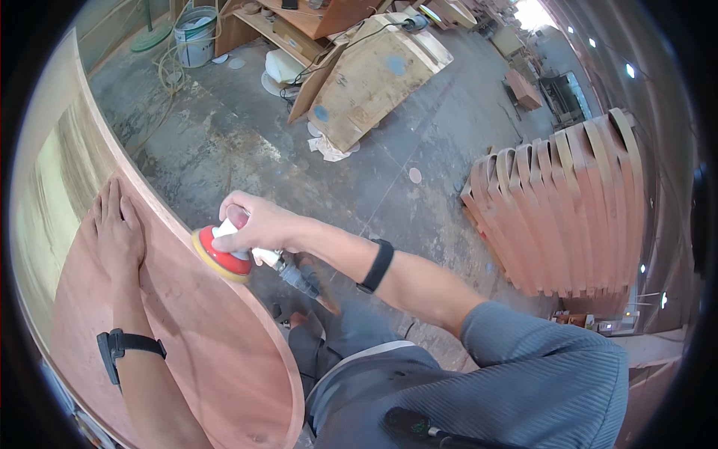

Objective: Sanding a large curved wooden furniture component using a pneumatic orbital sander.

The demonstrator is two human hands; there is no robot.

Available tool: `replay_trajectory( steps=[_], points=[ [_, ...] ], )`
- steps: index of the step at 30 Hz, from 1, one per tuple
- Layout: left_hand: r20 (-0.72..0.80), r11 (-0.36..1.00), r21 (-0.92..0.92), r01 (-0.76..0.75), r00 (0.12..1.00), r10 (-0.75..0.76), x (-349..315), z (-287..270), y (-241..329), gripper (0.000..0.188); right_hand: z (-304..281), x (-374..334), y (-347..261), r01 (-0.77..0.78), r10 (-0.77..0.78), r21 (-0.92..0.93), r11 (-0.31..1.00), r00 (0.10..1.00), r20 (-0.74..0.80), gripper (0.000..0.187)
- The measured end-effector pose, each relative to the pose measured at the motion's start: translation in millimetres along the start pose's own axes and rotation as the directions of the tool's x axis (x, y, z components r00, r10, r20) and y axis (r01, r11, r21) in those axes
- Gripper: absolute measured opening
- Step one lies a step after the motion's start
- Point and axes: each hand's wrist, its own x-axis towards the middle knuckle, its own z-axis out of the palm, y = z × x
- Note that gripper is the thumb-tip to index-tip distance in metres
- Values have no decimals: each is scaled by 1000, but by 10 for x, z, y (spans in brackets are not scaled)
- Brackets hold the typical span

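At the left, a large curved wooden panel (pixel 217 344) sweeps down toward the person's body, reddish over most of its face, with a pale streaked patch beyond the fingers; the left hand (pixel 120 236) lies flat on that face, fingers stretched out, holding nothing; a dark strap (pixel 134 343) circles the left wrist; just right of this hand, at the panel's rim, sits a round sander (pixel 228 253), red with a yellow pad, tilted; the right hand (pixel 262 224) is clamped over its top, so the sander lies under that palm and between the two hands, which are well apart; farther right, a black band (pixel 376 266) circles the right forearm, and a stack of curved wooden pieces (pixel 557 209) stands on the floor (pixel 426 217).

The panel's lower left runs into the dark border of the view; whether the sander's pad presses on the rim or only overlaps it in view, I cannot tell; the right hand covers part of the sander's top; the grey fitting (pixel 298 278) behind it is partly lost against the legs.
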Motion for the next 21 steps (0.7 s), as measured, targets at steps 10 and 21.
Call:
replay_trajectory(
  steps=[10,21],
  points=[
    [16,996,33,82,996,-83,-28,97,-128,56,289,12,-430,427,-528,-779,459,837,148,50],
    [13,908,144,393,917,-399,39,-13,-21,61,19,628,-101,-36,26,188,982,998,54,56]
  ],
)
